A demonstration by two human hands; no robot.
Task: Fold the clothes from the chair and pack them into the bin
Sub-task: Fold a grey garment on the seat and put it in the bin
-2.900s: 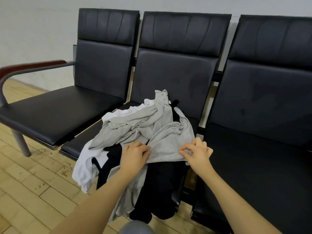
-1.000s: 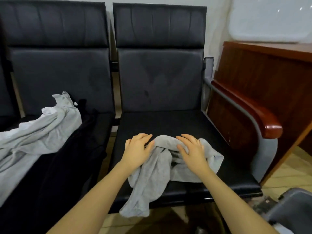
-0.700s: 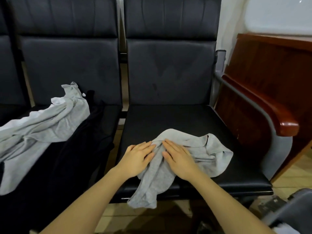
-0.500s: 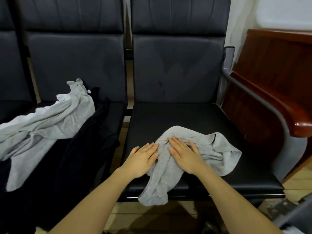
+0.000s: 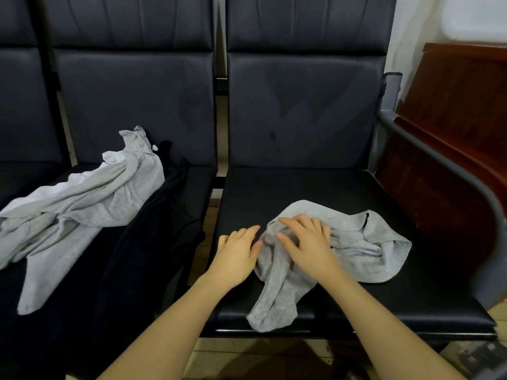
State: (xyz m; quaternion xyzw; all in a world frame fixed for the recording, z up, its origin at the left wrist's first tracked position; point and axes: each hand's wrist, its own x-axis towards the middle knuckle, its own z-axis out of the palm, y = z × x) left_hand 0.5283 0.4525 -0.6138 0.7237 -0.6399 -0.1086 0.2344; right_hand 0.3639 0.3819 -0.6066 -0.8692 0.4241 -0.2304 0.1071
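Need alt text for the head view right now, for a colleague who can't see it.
Both hands rest flat on a crumpled grey garment on the right-hand black seat: right hand on the cloth, left hand at its left edge. A pile of grey, white and black clothes covers the next seat.

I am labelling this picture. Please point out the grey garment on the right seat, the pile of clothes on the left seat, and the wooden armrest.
grey garment (image 5: 365, 250): head view, its crumpled right half.
pile of clothes (image 5: 109, 196): head view, top grey cloth.
wooden armrest (image 5: 450, 154): head view, upper edge.

L grip (image 5: 237, 252), R grip (image 5: 308, 242) seemingly flat.
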